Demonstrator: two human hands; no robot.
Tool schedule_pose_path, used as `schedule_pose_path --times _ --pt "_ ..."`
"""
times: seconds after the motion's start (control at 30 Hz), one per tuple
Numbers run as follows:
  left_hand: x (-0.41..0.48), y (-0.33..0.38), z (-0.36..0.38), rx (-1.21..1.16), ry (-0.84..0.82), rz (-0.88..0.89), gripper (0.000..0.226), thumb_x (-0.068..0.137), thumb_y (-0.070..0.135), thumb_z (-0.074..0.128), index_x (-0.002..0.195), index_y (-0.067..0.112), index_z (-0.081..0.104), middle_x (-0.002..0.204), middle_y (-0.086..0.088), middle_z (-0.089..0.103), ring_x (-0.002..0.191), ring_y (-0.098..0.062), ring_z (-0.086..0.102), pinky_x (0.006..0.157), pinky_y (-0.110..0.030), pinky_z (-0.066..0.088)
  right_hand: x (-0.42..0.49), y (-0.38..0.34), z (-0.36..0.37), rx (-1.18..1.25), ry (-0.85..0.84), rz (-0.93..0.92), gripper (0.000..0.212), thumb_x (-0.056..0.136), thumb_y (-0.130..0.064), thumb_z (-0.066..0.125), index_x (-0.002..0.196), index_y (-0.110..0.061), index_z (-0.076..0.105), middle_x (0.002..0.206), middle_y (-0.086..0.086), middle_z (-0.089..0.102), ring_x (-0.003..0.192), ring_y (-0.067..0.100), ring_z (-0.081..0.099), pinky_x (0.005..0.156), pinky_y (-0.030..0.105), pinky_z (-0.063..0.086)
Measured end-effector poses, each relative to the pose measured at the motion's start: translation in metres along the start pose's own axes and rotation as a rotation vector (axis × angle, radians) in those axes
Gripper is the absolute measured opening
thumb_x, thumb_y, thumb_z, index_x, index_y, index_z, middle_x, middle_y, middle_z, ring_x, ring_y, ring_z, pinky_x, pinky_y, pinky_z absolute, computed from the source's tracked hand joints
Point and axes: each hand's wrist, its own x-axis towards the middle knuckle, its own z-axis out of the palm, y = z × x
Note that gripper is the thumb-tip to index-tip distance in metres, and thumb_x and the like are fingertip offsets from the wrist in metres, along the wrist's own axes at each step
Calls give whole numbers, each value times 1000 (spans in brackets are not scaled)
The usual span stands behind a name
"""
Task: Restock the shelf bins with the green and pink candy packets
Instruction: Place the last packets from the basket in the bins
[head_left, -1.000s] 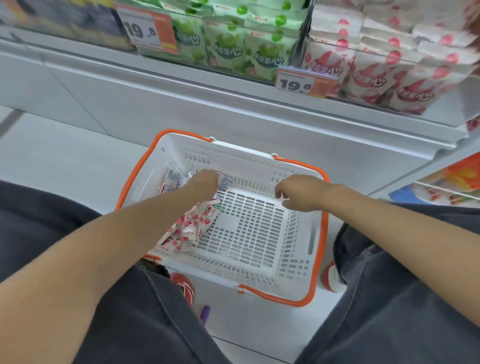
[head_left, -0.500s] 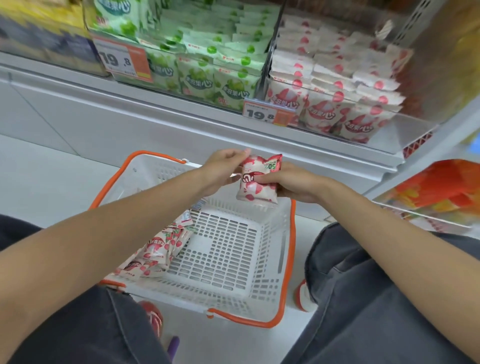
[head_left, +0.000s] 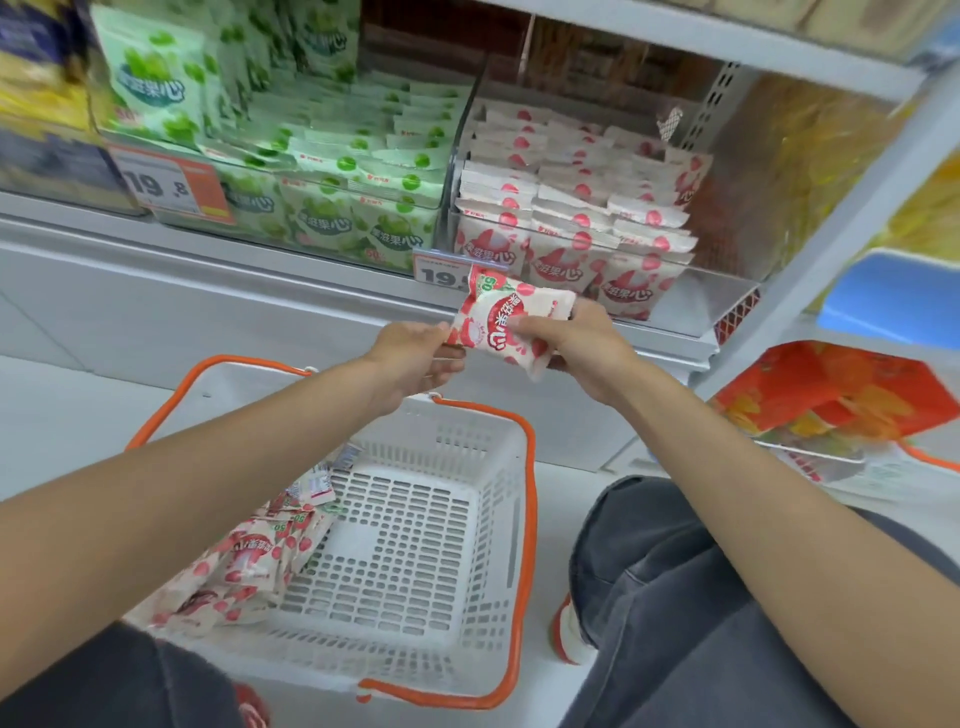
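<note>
A pink candy packet is held in the air just below the shelf edge. My right hand grips its right side, thumb across the front. My left hand pinches its left edge. Behind it, the clear shelf bin of pink packets is stacked nearly full, and the bin of green packets stands to its left. Below my arms sits a white basket with orange rim; several more pink packets lie in its left side.
Price tags hang on the shelf front. A white upright post bounds the shelf on the right, with orange bags beyond it. My knees in dark trousers flank the basket on a pale floor.
My left hand lifted a pink packet out of the basket. My right hand joined it, and both raised the packet toward the pink bin. My view tilted up to the shelf.
</note>
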Motion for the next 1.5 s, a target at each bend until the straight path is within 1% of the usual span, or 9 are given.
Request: schedule_pose_path --times 0.13,0.37,0.57,0.67,0.77,0.93,1.1,1.2,1.5 --pt "1 37 15 346 52 361 15 101 22 45 103 14 58 106 -10 67 76 -19 65 70 -34 51 -8 -42 -38 -189 84 -250 14 84 -8 72 90 -17 63 70 -6 68 58 8 63 51 27 51" --pt "32 133 76 695 45 794 20 97 16 48 112 21 60 103 7 61 97 -16 58 85 -34 50 26 -108 -144 -492 451 -563 21 84 -3 69 96 -17 59 76 -14 58 67 -9 56 64 15 44" --pt "117 174 127 1067 3 770 38 99 17 43 136 19 52 133 -10 58 114 -29 58 96 -39 49 113 -116 -206 -1242 426 -322 23 89 -12 56 107 -2 65 106 18 66 103 32 61 83 33 46" --pt "140 181 146 1246 -123 743 49 104 23 38 152 21 29 157 -7 32 138 -27 38 110 -36 32 139 -127 -216 -1456 374 -280 23 94 -17 53 116 -11 57 127 14 57 118 34 54 95 34 41" --pt "157 182 153 1358 -126 752 53 105 45 26 155 30 18 163 5 12 150 -21 14 120 -42 12 156 -135 -216 -1539 378 -205 30 97 -17 49 126 -14 50 137 14 50 124 33 50 98 35 41" --pt "172 185 151 1511 -127 748 57 103 52 16 156 33 9 164 7 8 150 -18 8 119 -44 10 173 -137 -215 -1574 366 -190 38 92 -11 55 130 -5 50 127 15 56 116 33 55 89 32 45" --pt "188 189 158 1319 78 942 36 104 24 32 136 21 50 140 -6 52 128 -27 46 108 -45 31 174 -133 -220 -1635 296 -182 32 87 -12 60 119 -12 59 114 9 63 103 28 61 88 39 53" --pt "213 201 170 1330 149 1041 40 93 1 47 126 19 60 131 -8 58 124 -29 47 104 -44 34 169 -129 -222 -1591 245 -198 20 87 -14 58 107 -17 59 108 5 63 98 26 60 83 35 52" --pt "246 220 207 1281 54 999 16 94 24 66 104 33 74 123 4 67 115 -23 59 102 -41 45 171 -123 -226 -1565 222 -195 23 89 -12 55 110 -20 61 103 4 64 95 24 61 84 37 53"
